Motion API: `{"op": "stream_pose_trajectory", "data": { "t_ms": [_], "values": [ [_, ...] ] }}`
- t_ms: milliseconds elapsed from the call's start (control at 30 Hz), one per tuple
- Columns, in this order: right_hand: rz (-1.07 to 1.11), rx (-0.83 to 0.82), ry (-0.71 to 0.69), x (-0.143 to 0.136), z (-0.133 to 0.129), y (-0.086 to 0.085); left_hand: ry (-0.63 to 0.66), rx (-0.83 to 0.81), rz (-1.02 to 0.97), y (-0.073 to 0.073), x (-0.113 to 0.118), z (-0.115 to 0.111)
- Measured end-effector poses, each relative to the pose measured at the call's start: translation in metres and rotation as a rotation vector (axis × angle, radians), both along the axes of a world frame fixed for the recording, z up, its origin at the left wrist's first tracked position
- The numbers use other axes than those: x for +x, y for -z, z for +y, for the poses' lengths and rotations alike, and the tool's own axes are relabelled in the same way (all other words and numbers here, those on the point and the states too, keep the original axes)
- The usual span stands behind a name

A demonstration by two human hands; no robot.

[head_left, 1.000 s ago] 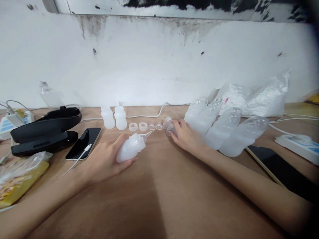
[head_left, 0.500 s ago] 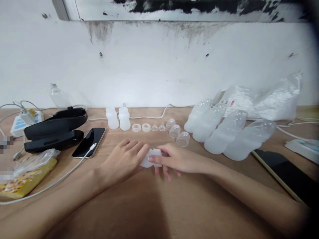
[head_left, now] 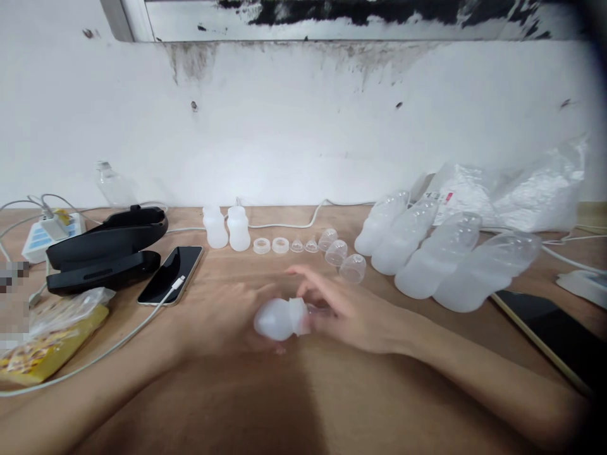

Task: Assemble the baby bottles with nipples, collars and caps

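Left fingers (head_left: pixel 258 296) grip a bottle (head_left: pixel 275 320); right fingers (head_left: pixel 323 292) curl by its collar (head_left: pixel 297 316), grip unclear.

Got bottle (head_left: pixel 275 319) between left hand (head_left: pixel 227 316) and right hand (head_left: pixel 351 309), front centre of table (head_left: pixel 265 404). Behind, running left to right: two bottle bodies (head_left: pixel 238 230), two rings (head_left: pixel 280 245), two teats (head_left: pixel 311 246), three caps (head_left: pixel 336 253). Further right: row of four capped bottles (head_left: pixel 439 256), with bags (head_left: pixel 535 196) behind and device (head_left: pixel 545 328) front-right. To far left: packet (head_left: pixel 57 338), then phone (head_left: pixel 168 268) under cable plug (head_left: pixel 178 282).
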State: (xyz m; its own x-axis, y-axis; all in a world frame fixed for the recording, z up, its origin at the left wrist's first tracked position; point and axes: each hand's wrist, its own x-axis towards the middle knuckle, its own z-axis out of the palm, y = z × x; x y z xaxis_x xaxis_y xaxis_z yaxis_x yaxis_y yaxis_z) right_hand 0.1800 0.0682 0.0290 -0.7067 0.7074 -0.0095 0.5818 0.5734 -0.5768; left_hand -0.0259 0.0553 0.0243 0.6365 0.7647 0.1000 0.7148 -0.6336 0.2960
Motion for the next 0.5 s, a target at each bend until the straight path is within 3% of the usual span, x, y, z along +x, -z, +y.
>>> {"op": "stream_pose_trajectory", "data": {
  "t_ms": [67, 133, 167, 233, 300, 367, 433, 500],
  "values": [
    [0.021, -0.319, 0.055, 0.001, 0.002, 0.0, -0.011, 0.079, 0.078, 0.005, 0.002, -0.001],
    [0.051, -0.387, 0.053, 0.001, 0.003, 0.0, -0.041, 0.068, 0.077, 0.008, 0.003, 0.0],
    [0.069, -0.286, 0.053, 0.001, 0.003, -0.001, -0.049, 0.025, 0.044, 0.007, 0.002, 0.002],
    [0.073, 0.073, -0.013, 0.002, 0.003, -0.001, -0.02, -0.142, -0.061, 0.002, -0.001, 0.008],
    [0.03, 0.438, -0.2, 0.003, 0.004, -0.002, 0.066, -0.373, -0.127, -0.009, -0.008, 0.012],
    [-0.016, 0.692, -0.404, 0.005, 0.005, -0.002, 0.15, -0.591, -0.102, -0.021, -0.018, 0.015],
    [-0.029, 0.829, -0.439, 0.006, 0.006, -0.001, 0.169, -0.697, -0.112, -0.031, -0.03, 0.018],
    [-0.041, 0.83, -0.343, 0.006, 0.008, 0.002, -0.003, -0.544, -0.219, -0.035, -0.044, 0.024]
  ]
}}
